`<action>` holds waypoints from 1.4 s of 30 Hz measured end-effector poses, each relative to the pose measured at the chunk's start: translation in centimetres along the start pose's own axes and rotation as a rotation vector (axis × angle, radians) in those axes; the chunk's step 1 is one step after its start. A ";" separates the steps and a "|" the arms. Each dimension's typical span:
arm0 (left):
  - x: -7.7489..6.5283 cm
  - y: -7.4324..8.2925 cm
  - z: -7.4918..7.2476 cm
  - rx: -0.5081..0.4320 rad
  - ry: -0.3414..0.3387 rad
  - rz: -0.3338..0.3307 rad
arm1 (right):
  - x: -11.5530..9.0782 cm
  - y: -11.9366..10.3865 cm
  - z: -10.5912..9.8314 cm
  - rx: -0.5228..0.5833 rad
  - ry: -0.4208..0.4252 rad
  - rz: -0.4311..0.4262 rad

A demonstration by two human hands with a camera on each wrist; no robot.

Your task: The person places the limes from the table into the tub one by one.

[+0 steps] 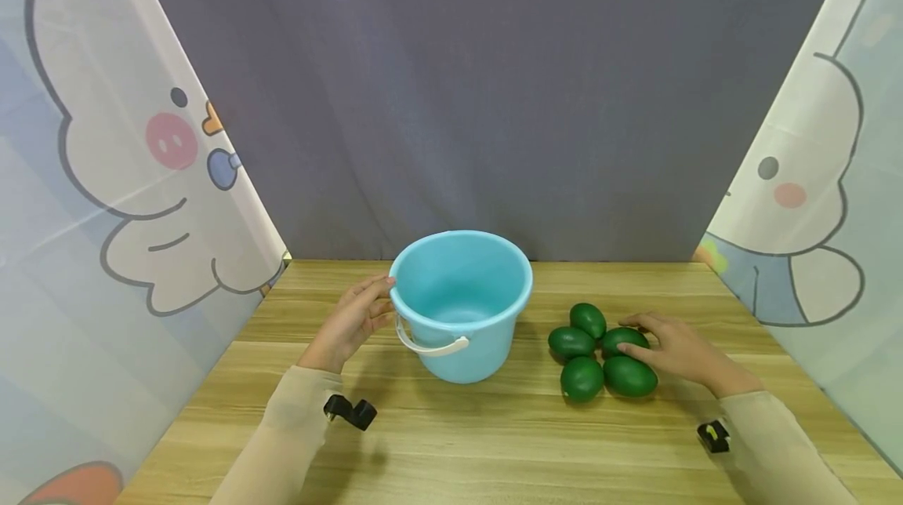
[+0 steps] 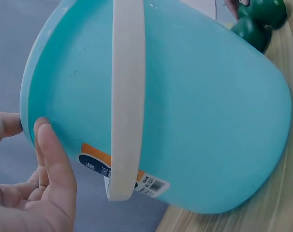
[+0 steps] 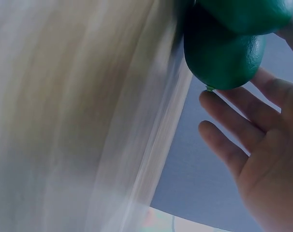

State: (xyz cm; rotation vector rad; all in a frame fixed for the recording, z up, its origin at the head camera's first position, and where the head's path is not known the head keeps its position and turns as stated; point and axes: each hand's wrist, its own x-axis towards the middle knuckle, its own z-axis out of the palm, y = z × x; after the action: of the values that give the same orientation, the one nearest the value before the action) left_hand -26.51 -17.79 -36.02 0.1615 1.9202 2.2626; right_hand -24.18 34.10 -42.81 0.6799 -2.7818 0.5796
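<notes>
A light blue bucket [image 1: 466, 344] with a white handle [image 1: 433, 349] stands upright on the wooden table. At its left rim is my left hand [image 1: 350, 326]; in the left wrist view a finger meets the rim [image 2: 24, 106] and the thumb lies just below the lip. Right of the bucket, several dark green avocados [image 1: 582, 379] sit in a tight cluster. Over one avocado [image 1: 624, 338] at its right side is my right hand [image 1: 677, 348], thumb on the near side and a finger on the far side. Its other fingers are extended and apart in the right wrist view.
The wooden table [image 1: 451, 442] ends at a dark grey cloth [image 1: 480, 97] behind the bucket. Cartoon-printed cloths [image 1: 99, 254] flank it on both sides. The bucket carries an orange and white label [image 2: 153, 183] near its handle.
</notes>
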 end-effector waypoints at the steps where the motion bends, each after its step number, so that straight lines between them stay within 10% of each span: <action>1: 0.0 0.0 0.0 -0.021 0.000 -0.002 | 0.0 0.0 0.0 0.011 -0.006 0.007; 18: 0.2 0.0 0.4 -0.303 -0.010 -0.058 | 0.2 0.5 0.5 0.111 -0.085 0.076; 42: 0.3 -0.2 0.5 -0.348 -0.005 -0.054 | -0.1 0.6 0.5 0.225 -0.121 0.093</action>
State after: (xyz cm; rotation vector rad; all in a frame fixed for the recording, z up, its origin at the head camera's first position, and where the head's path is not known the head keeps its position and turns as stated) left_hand -26.66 -17.18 -36.16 0.0682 1.4764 2.5083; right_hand -24.42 34.41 -43.51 0.6508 -2.9000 0.9097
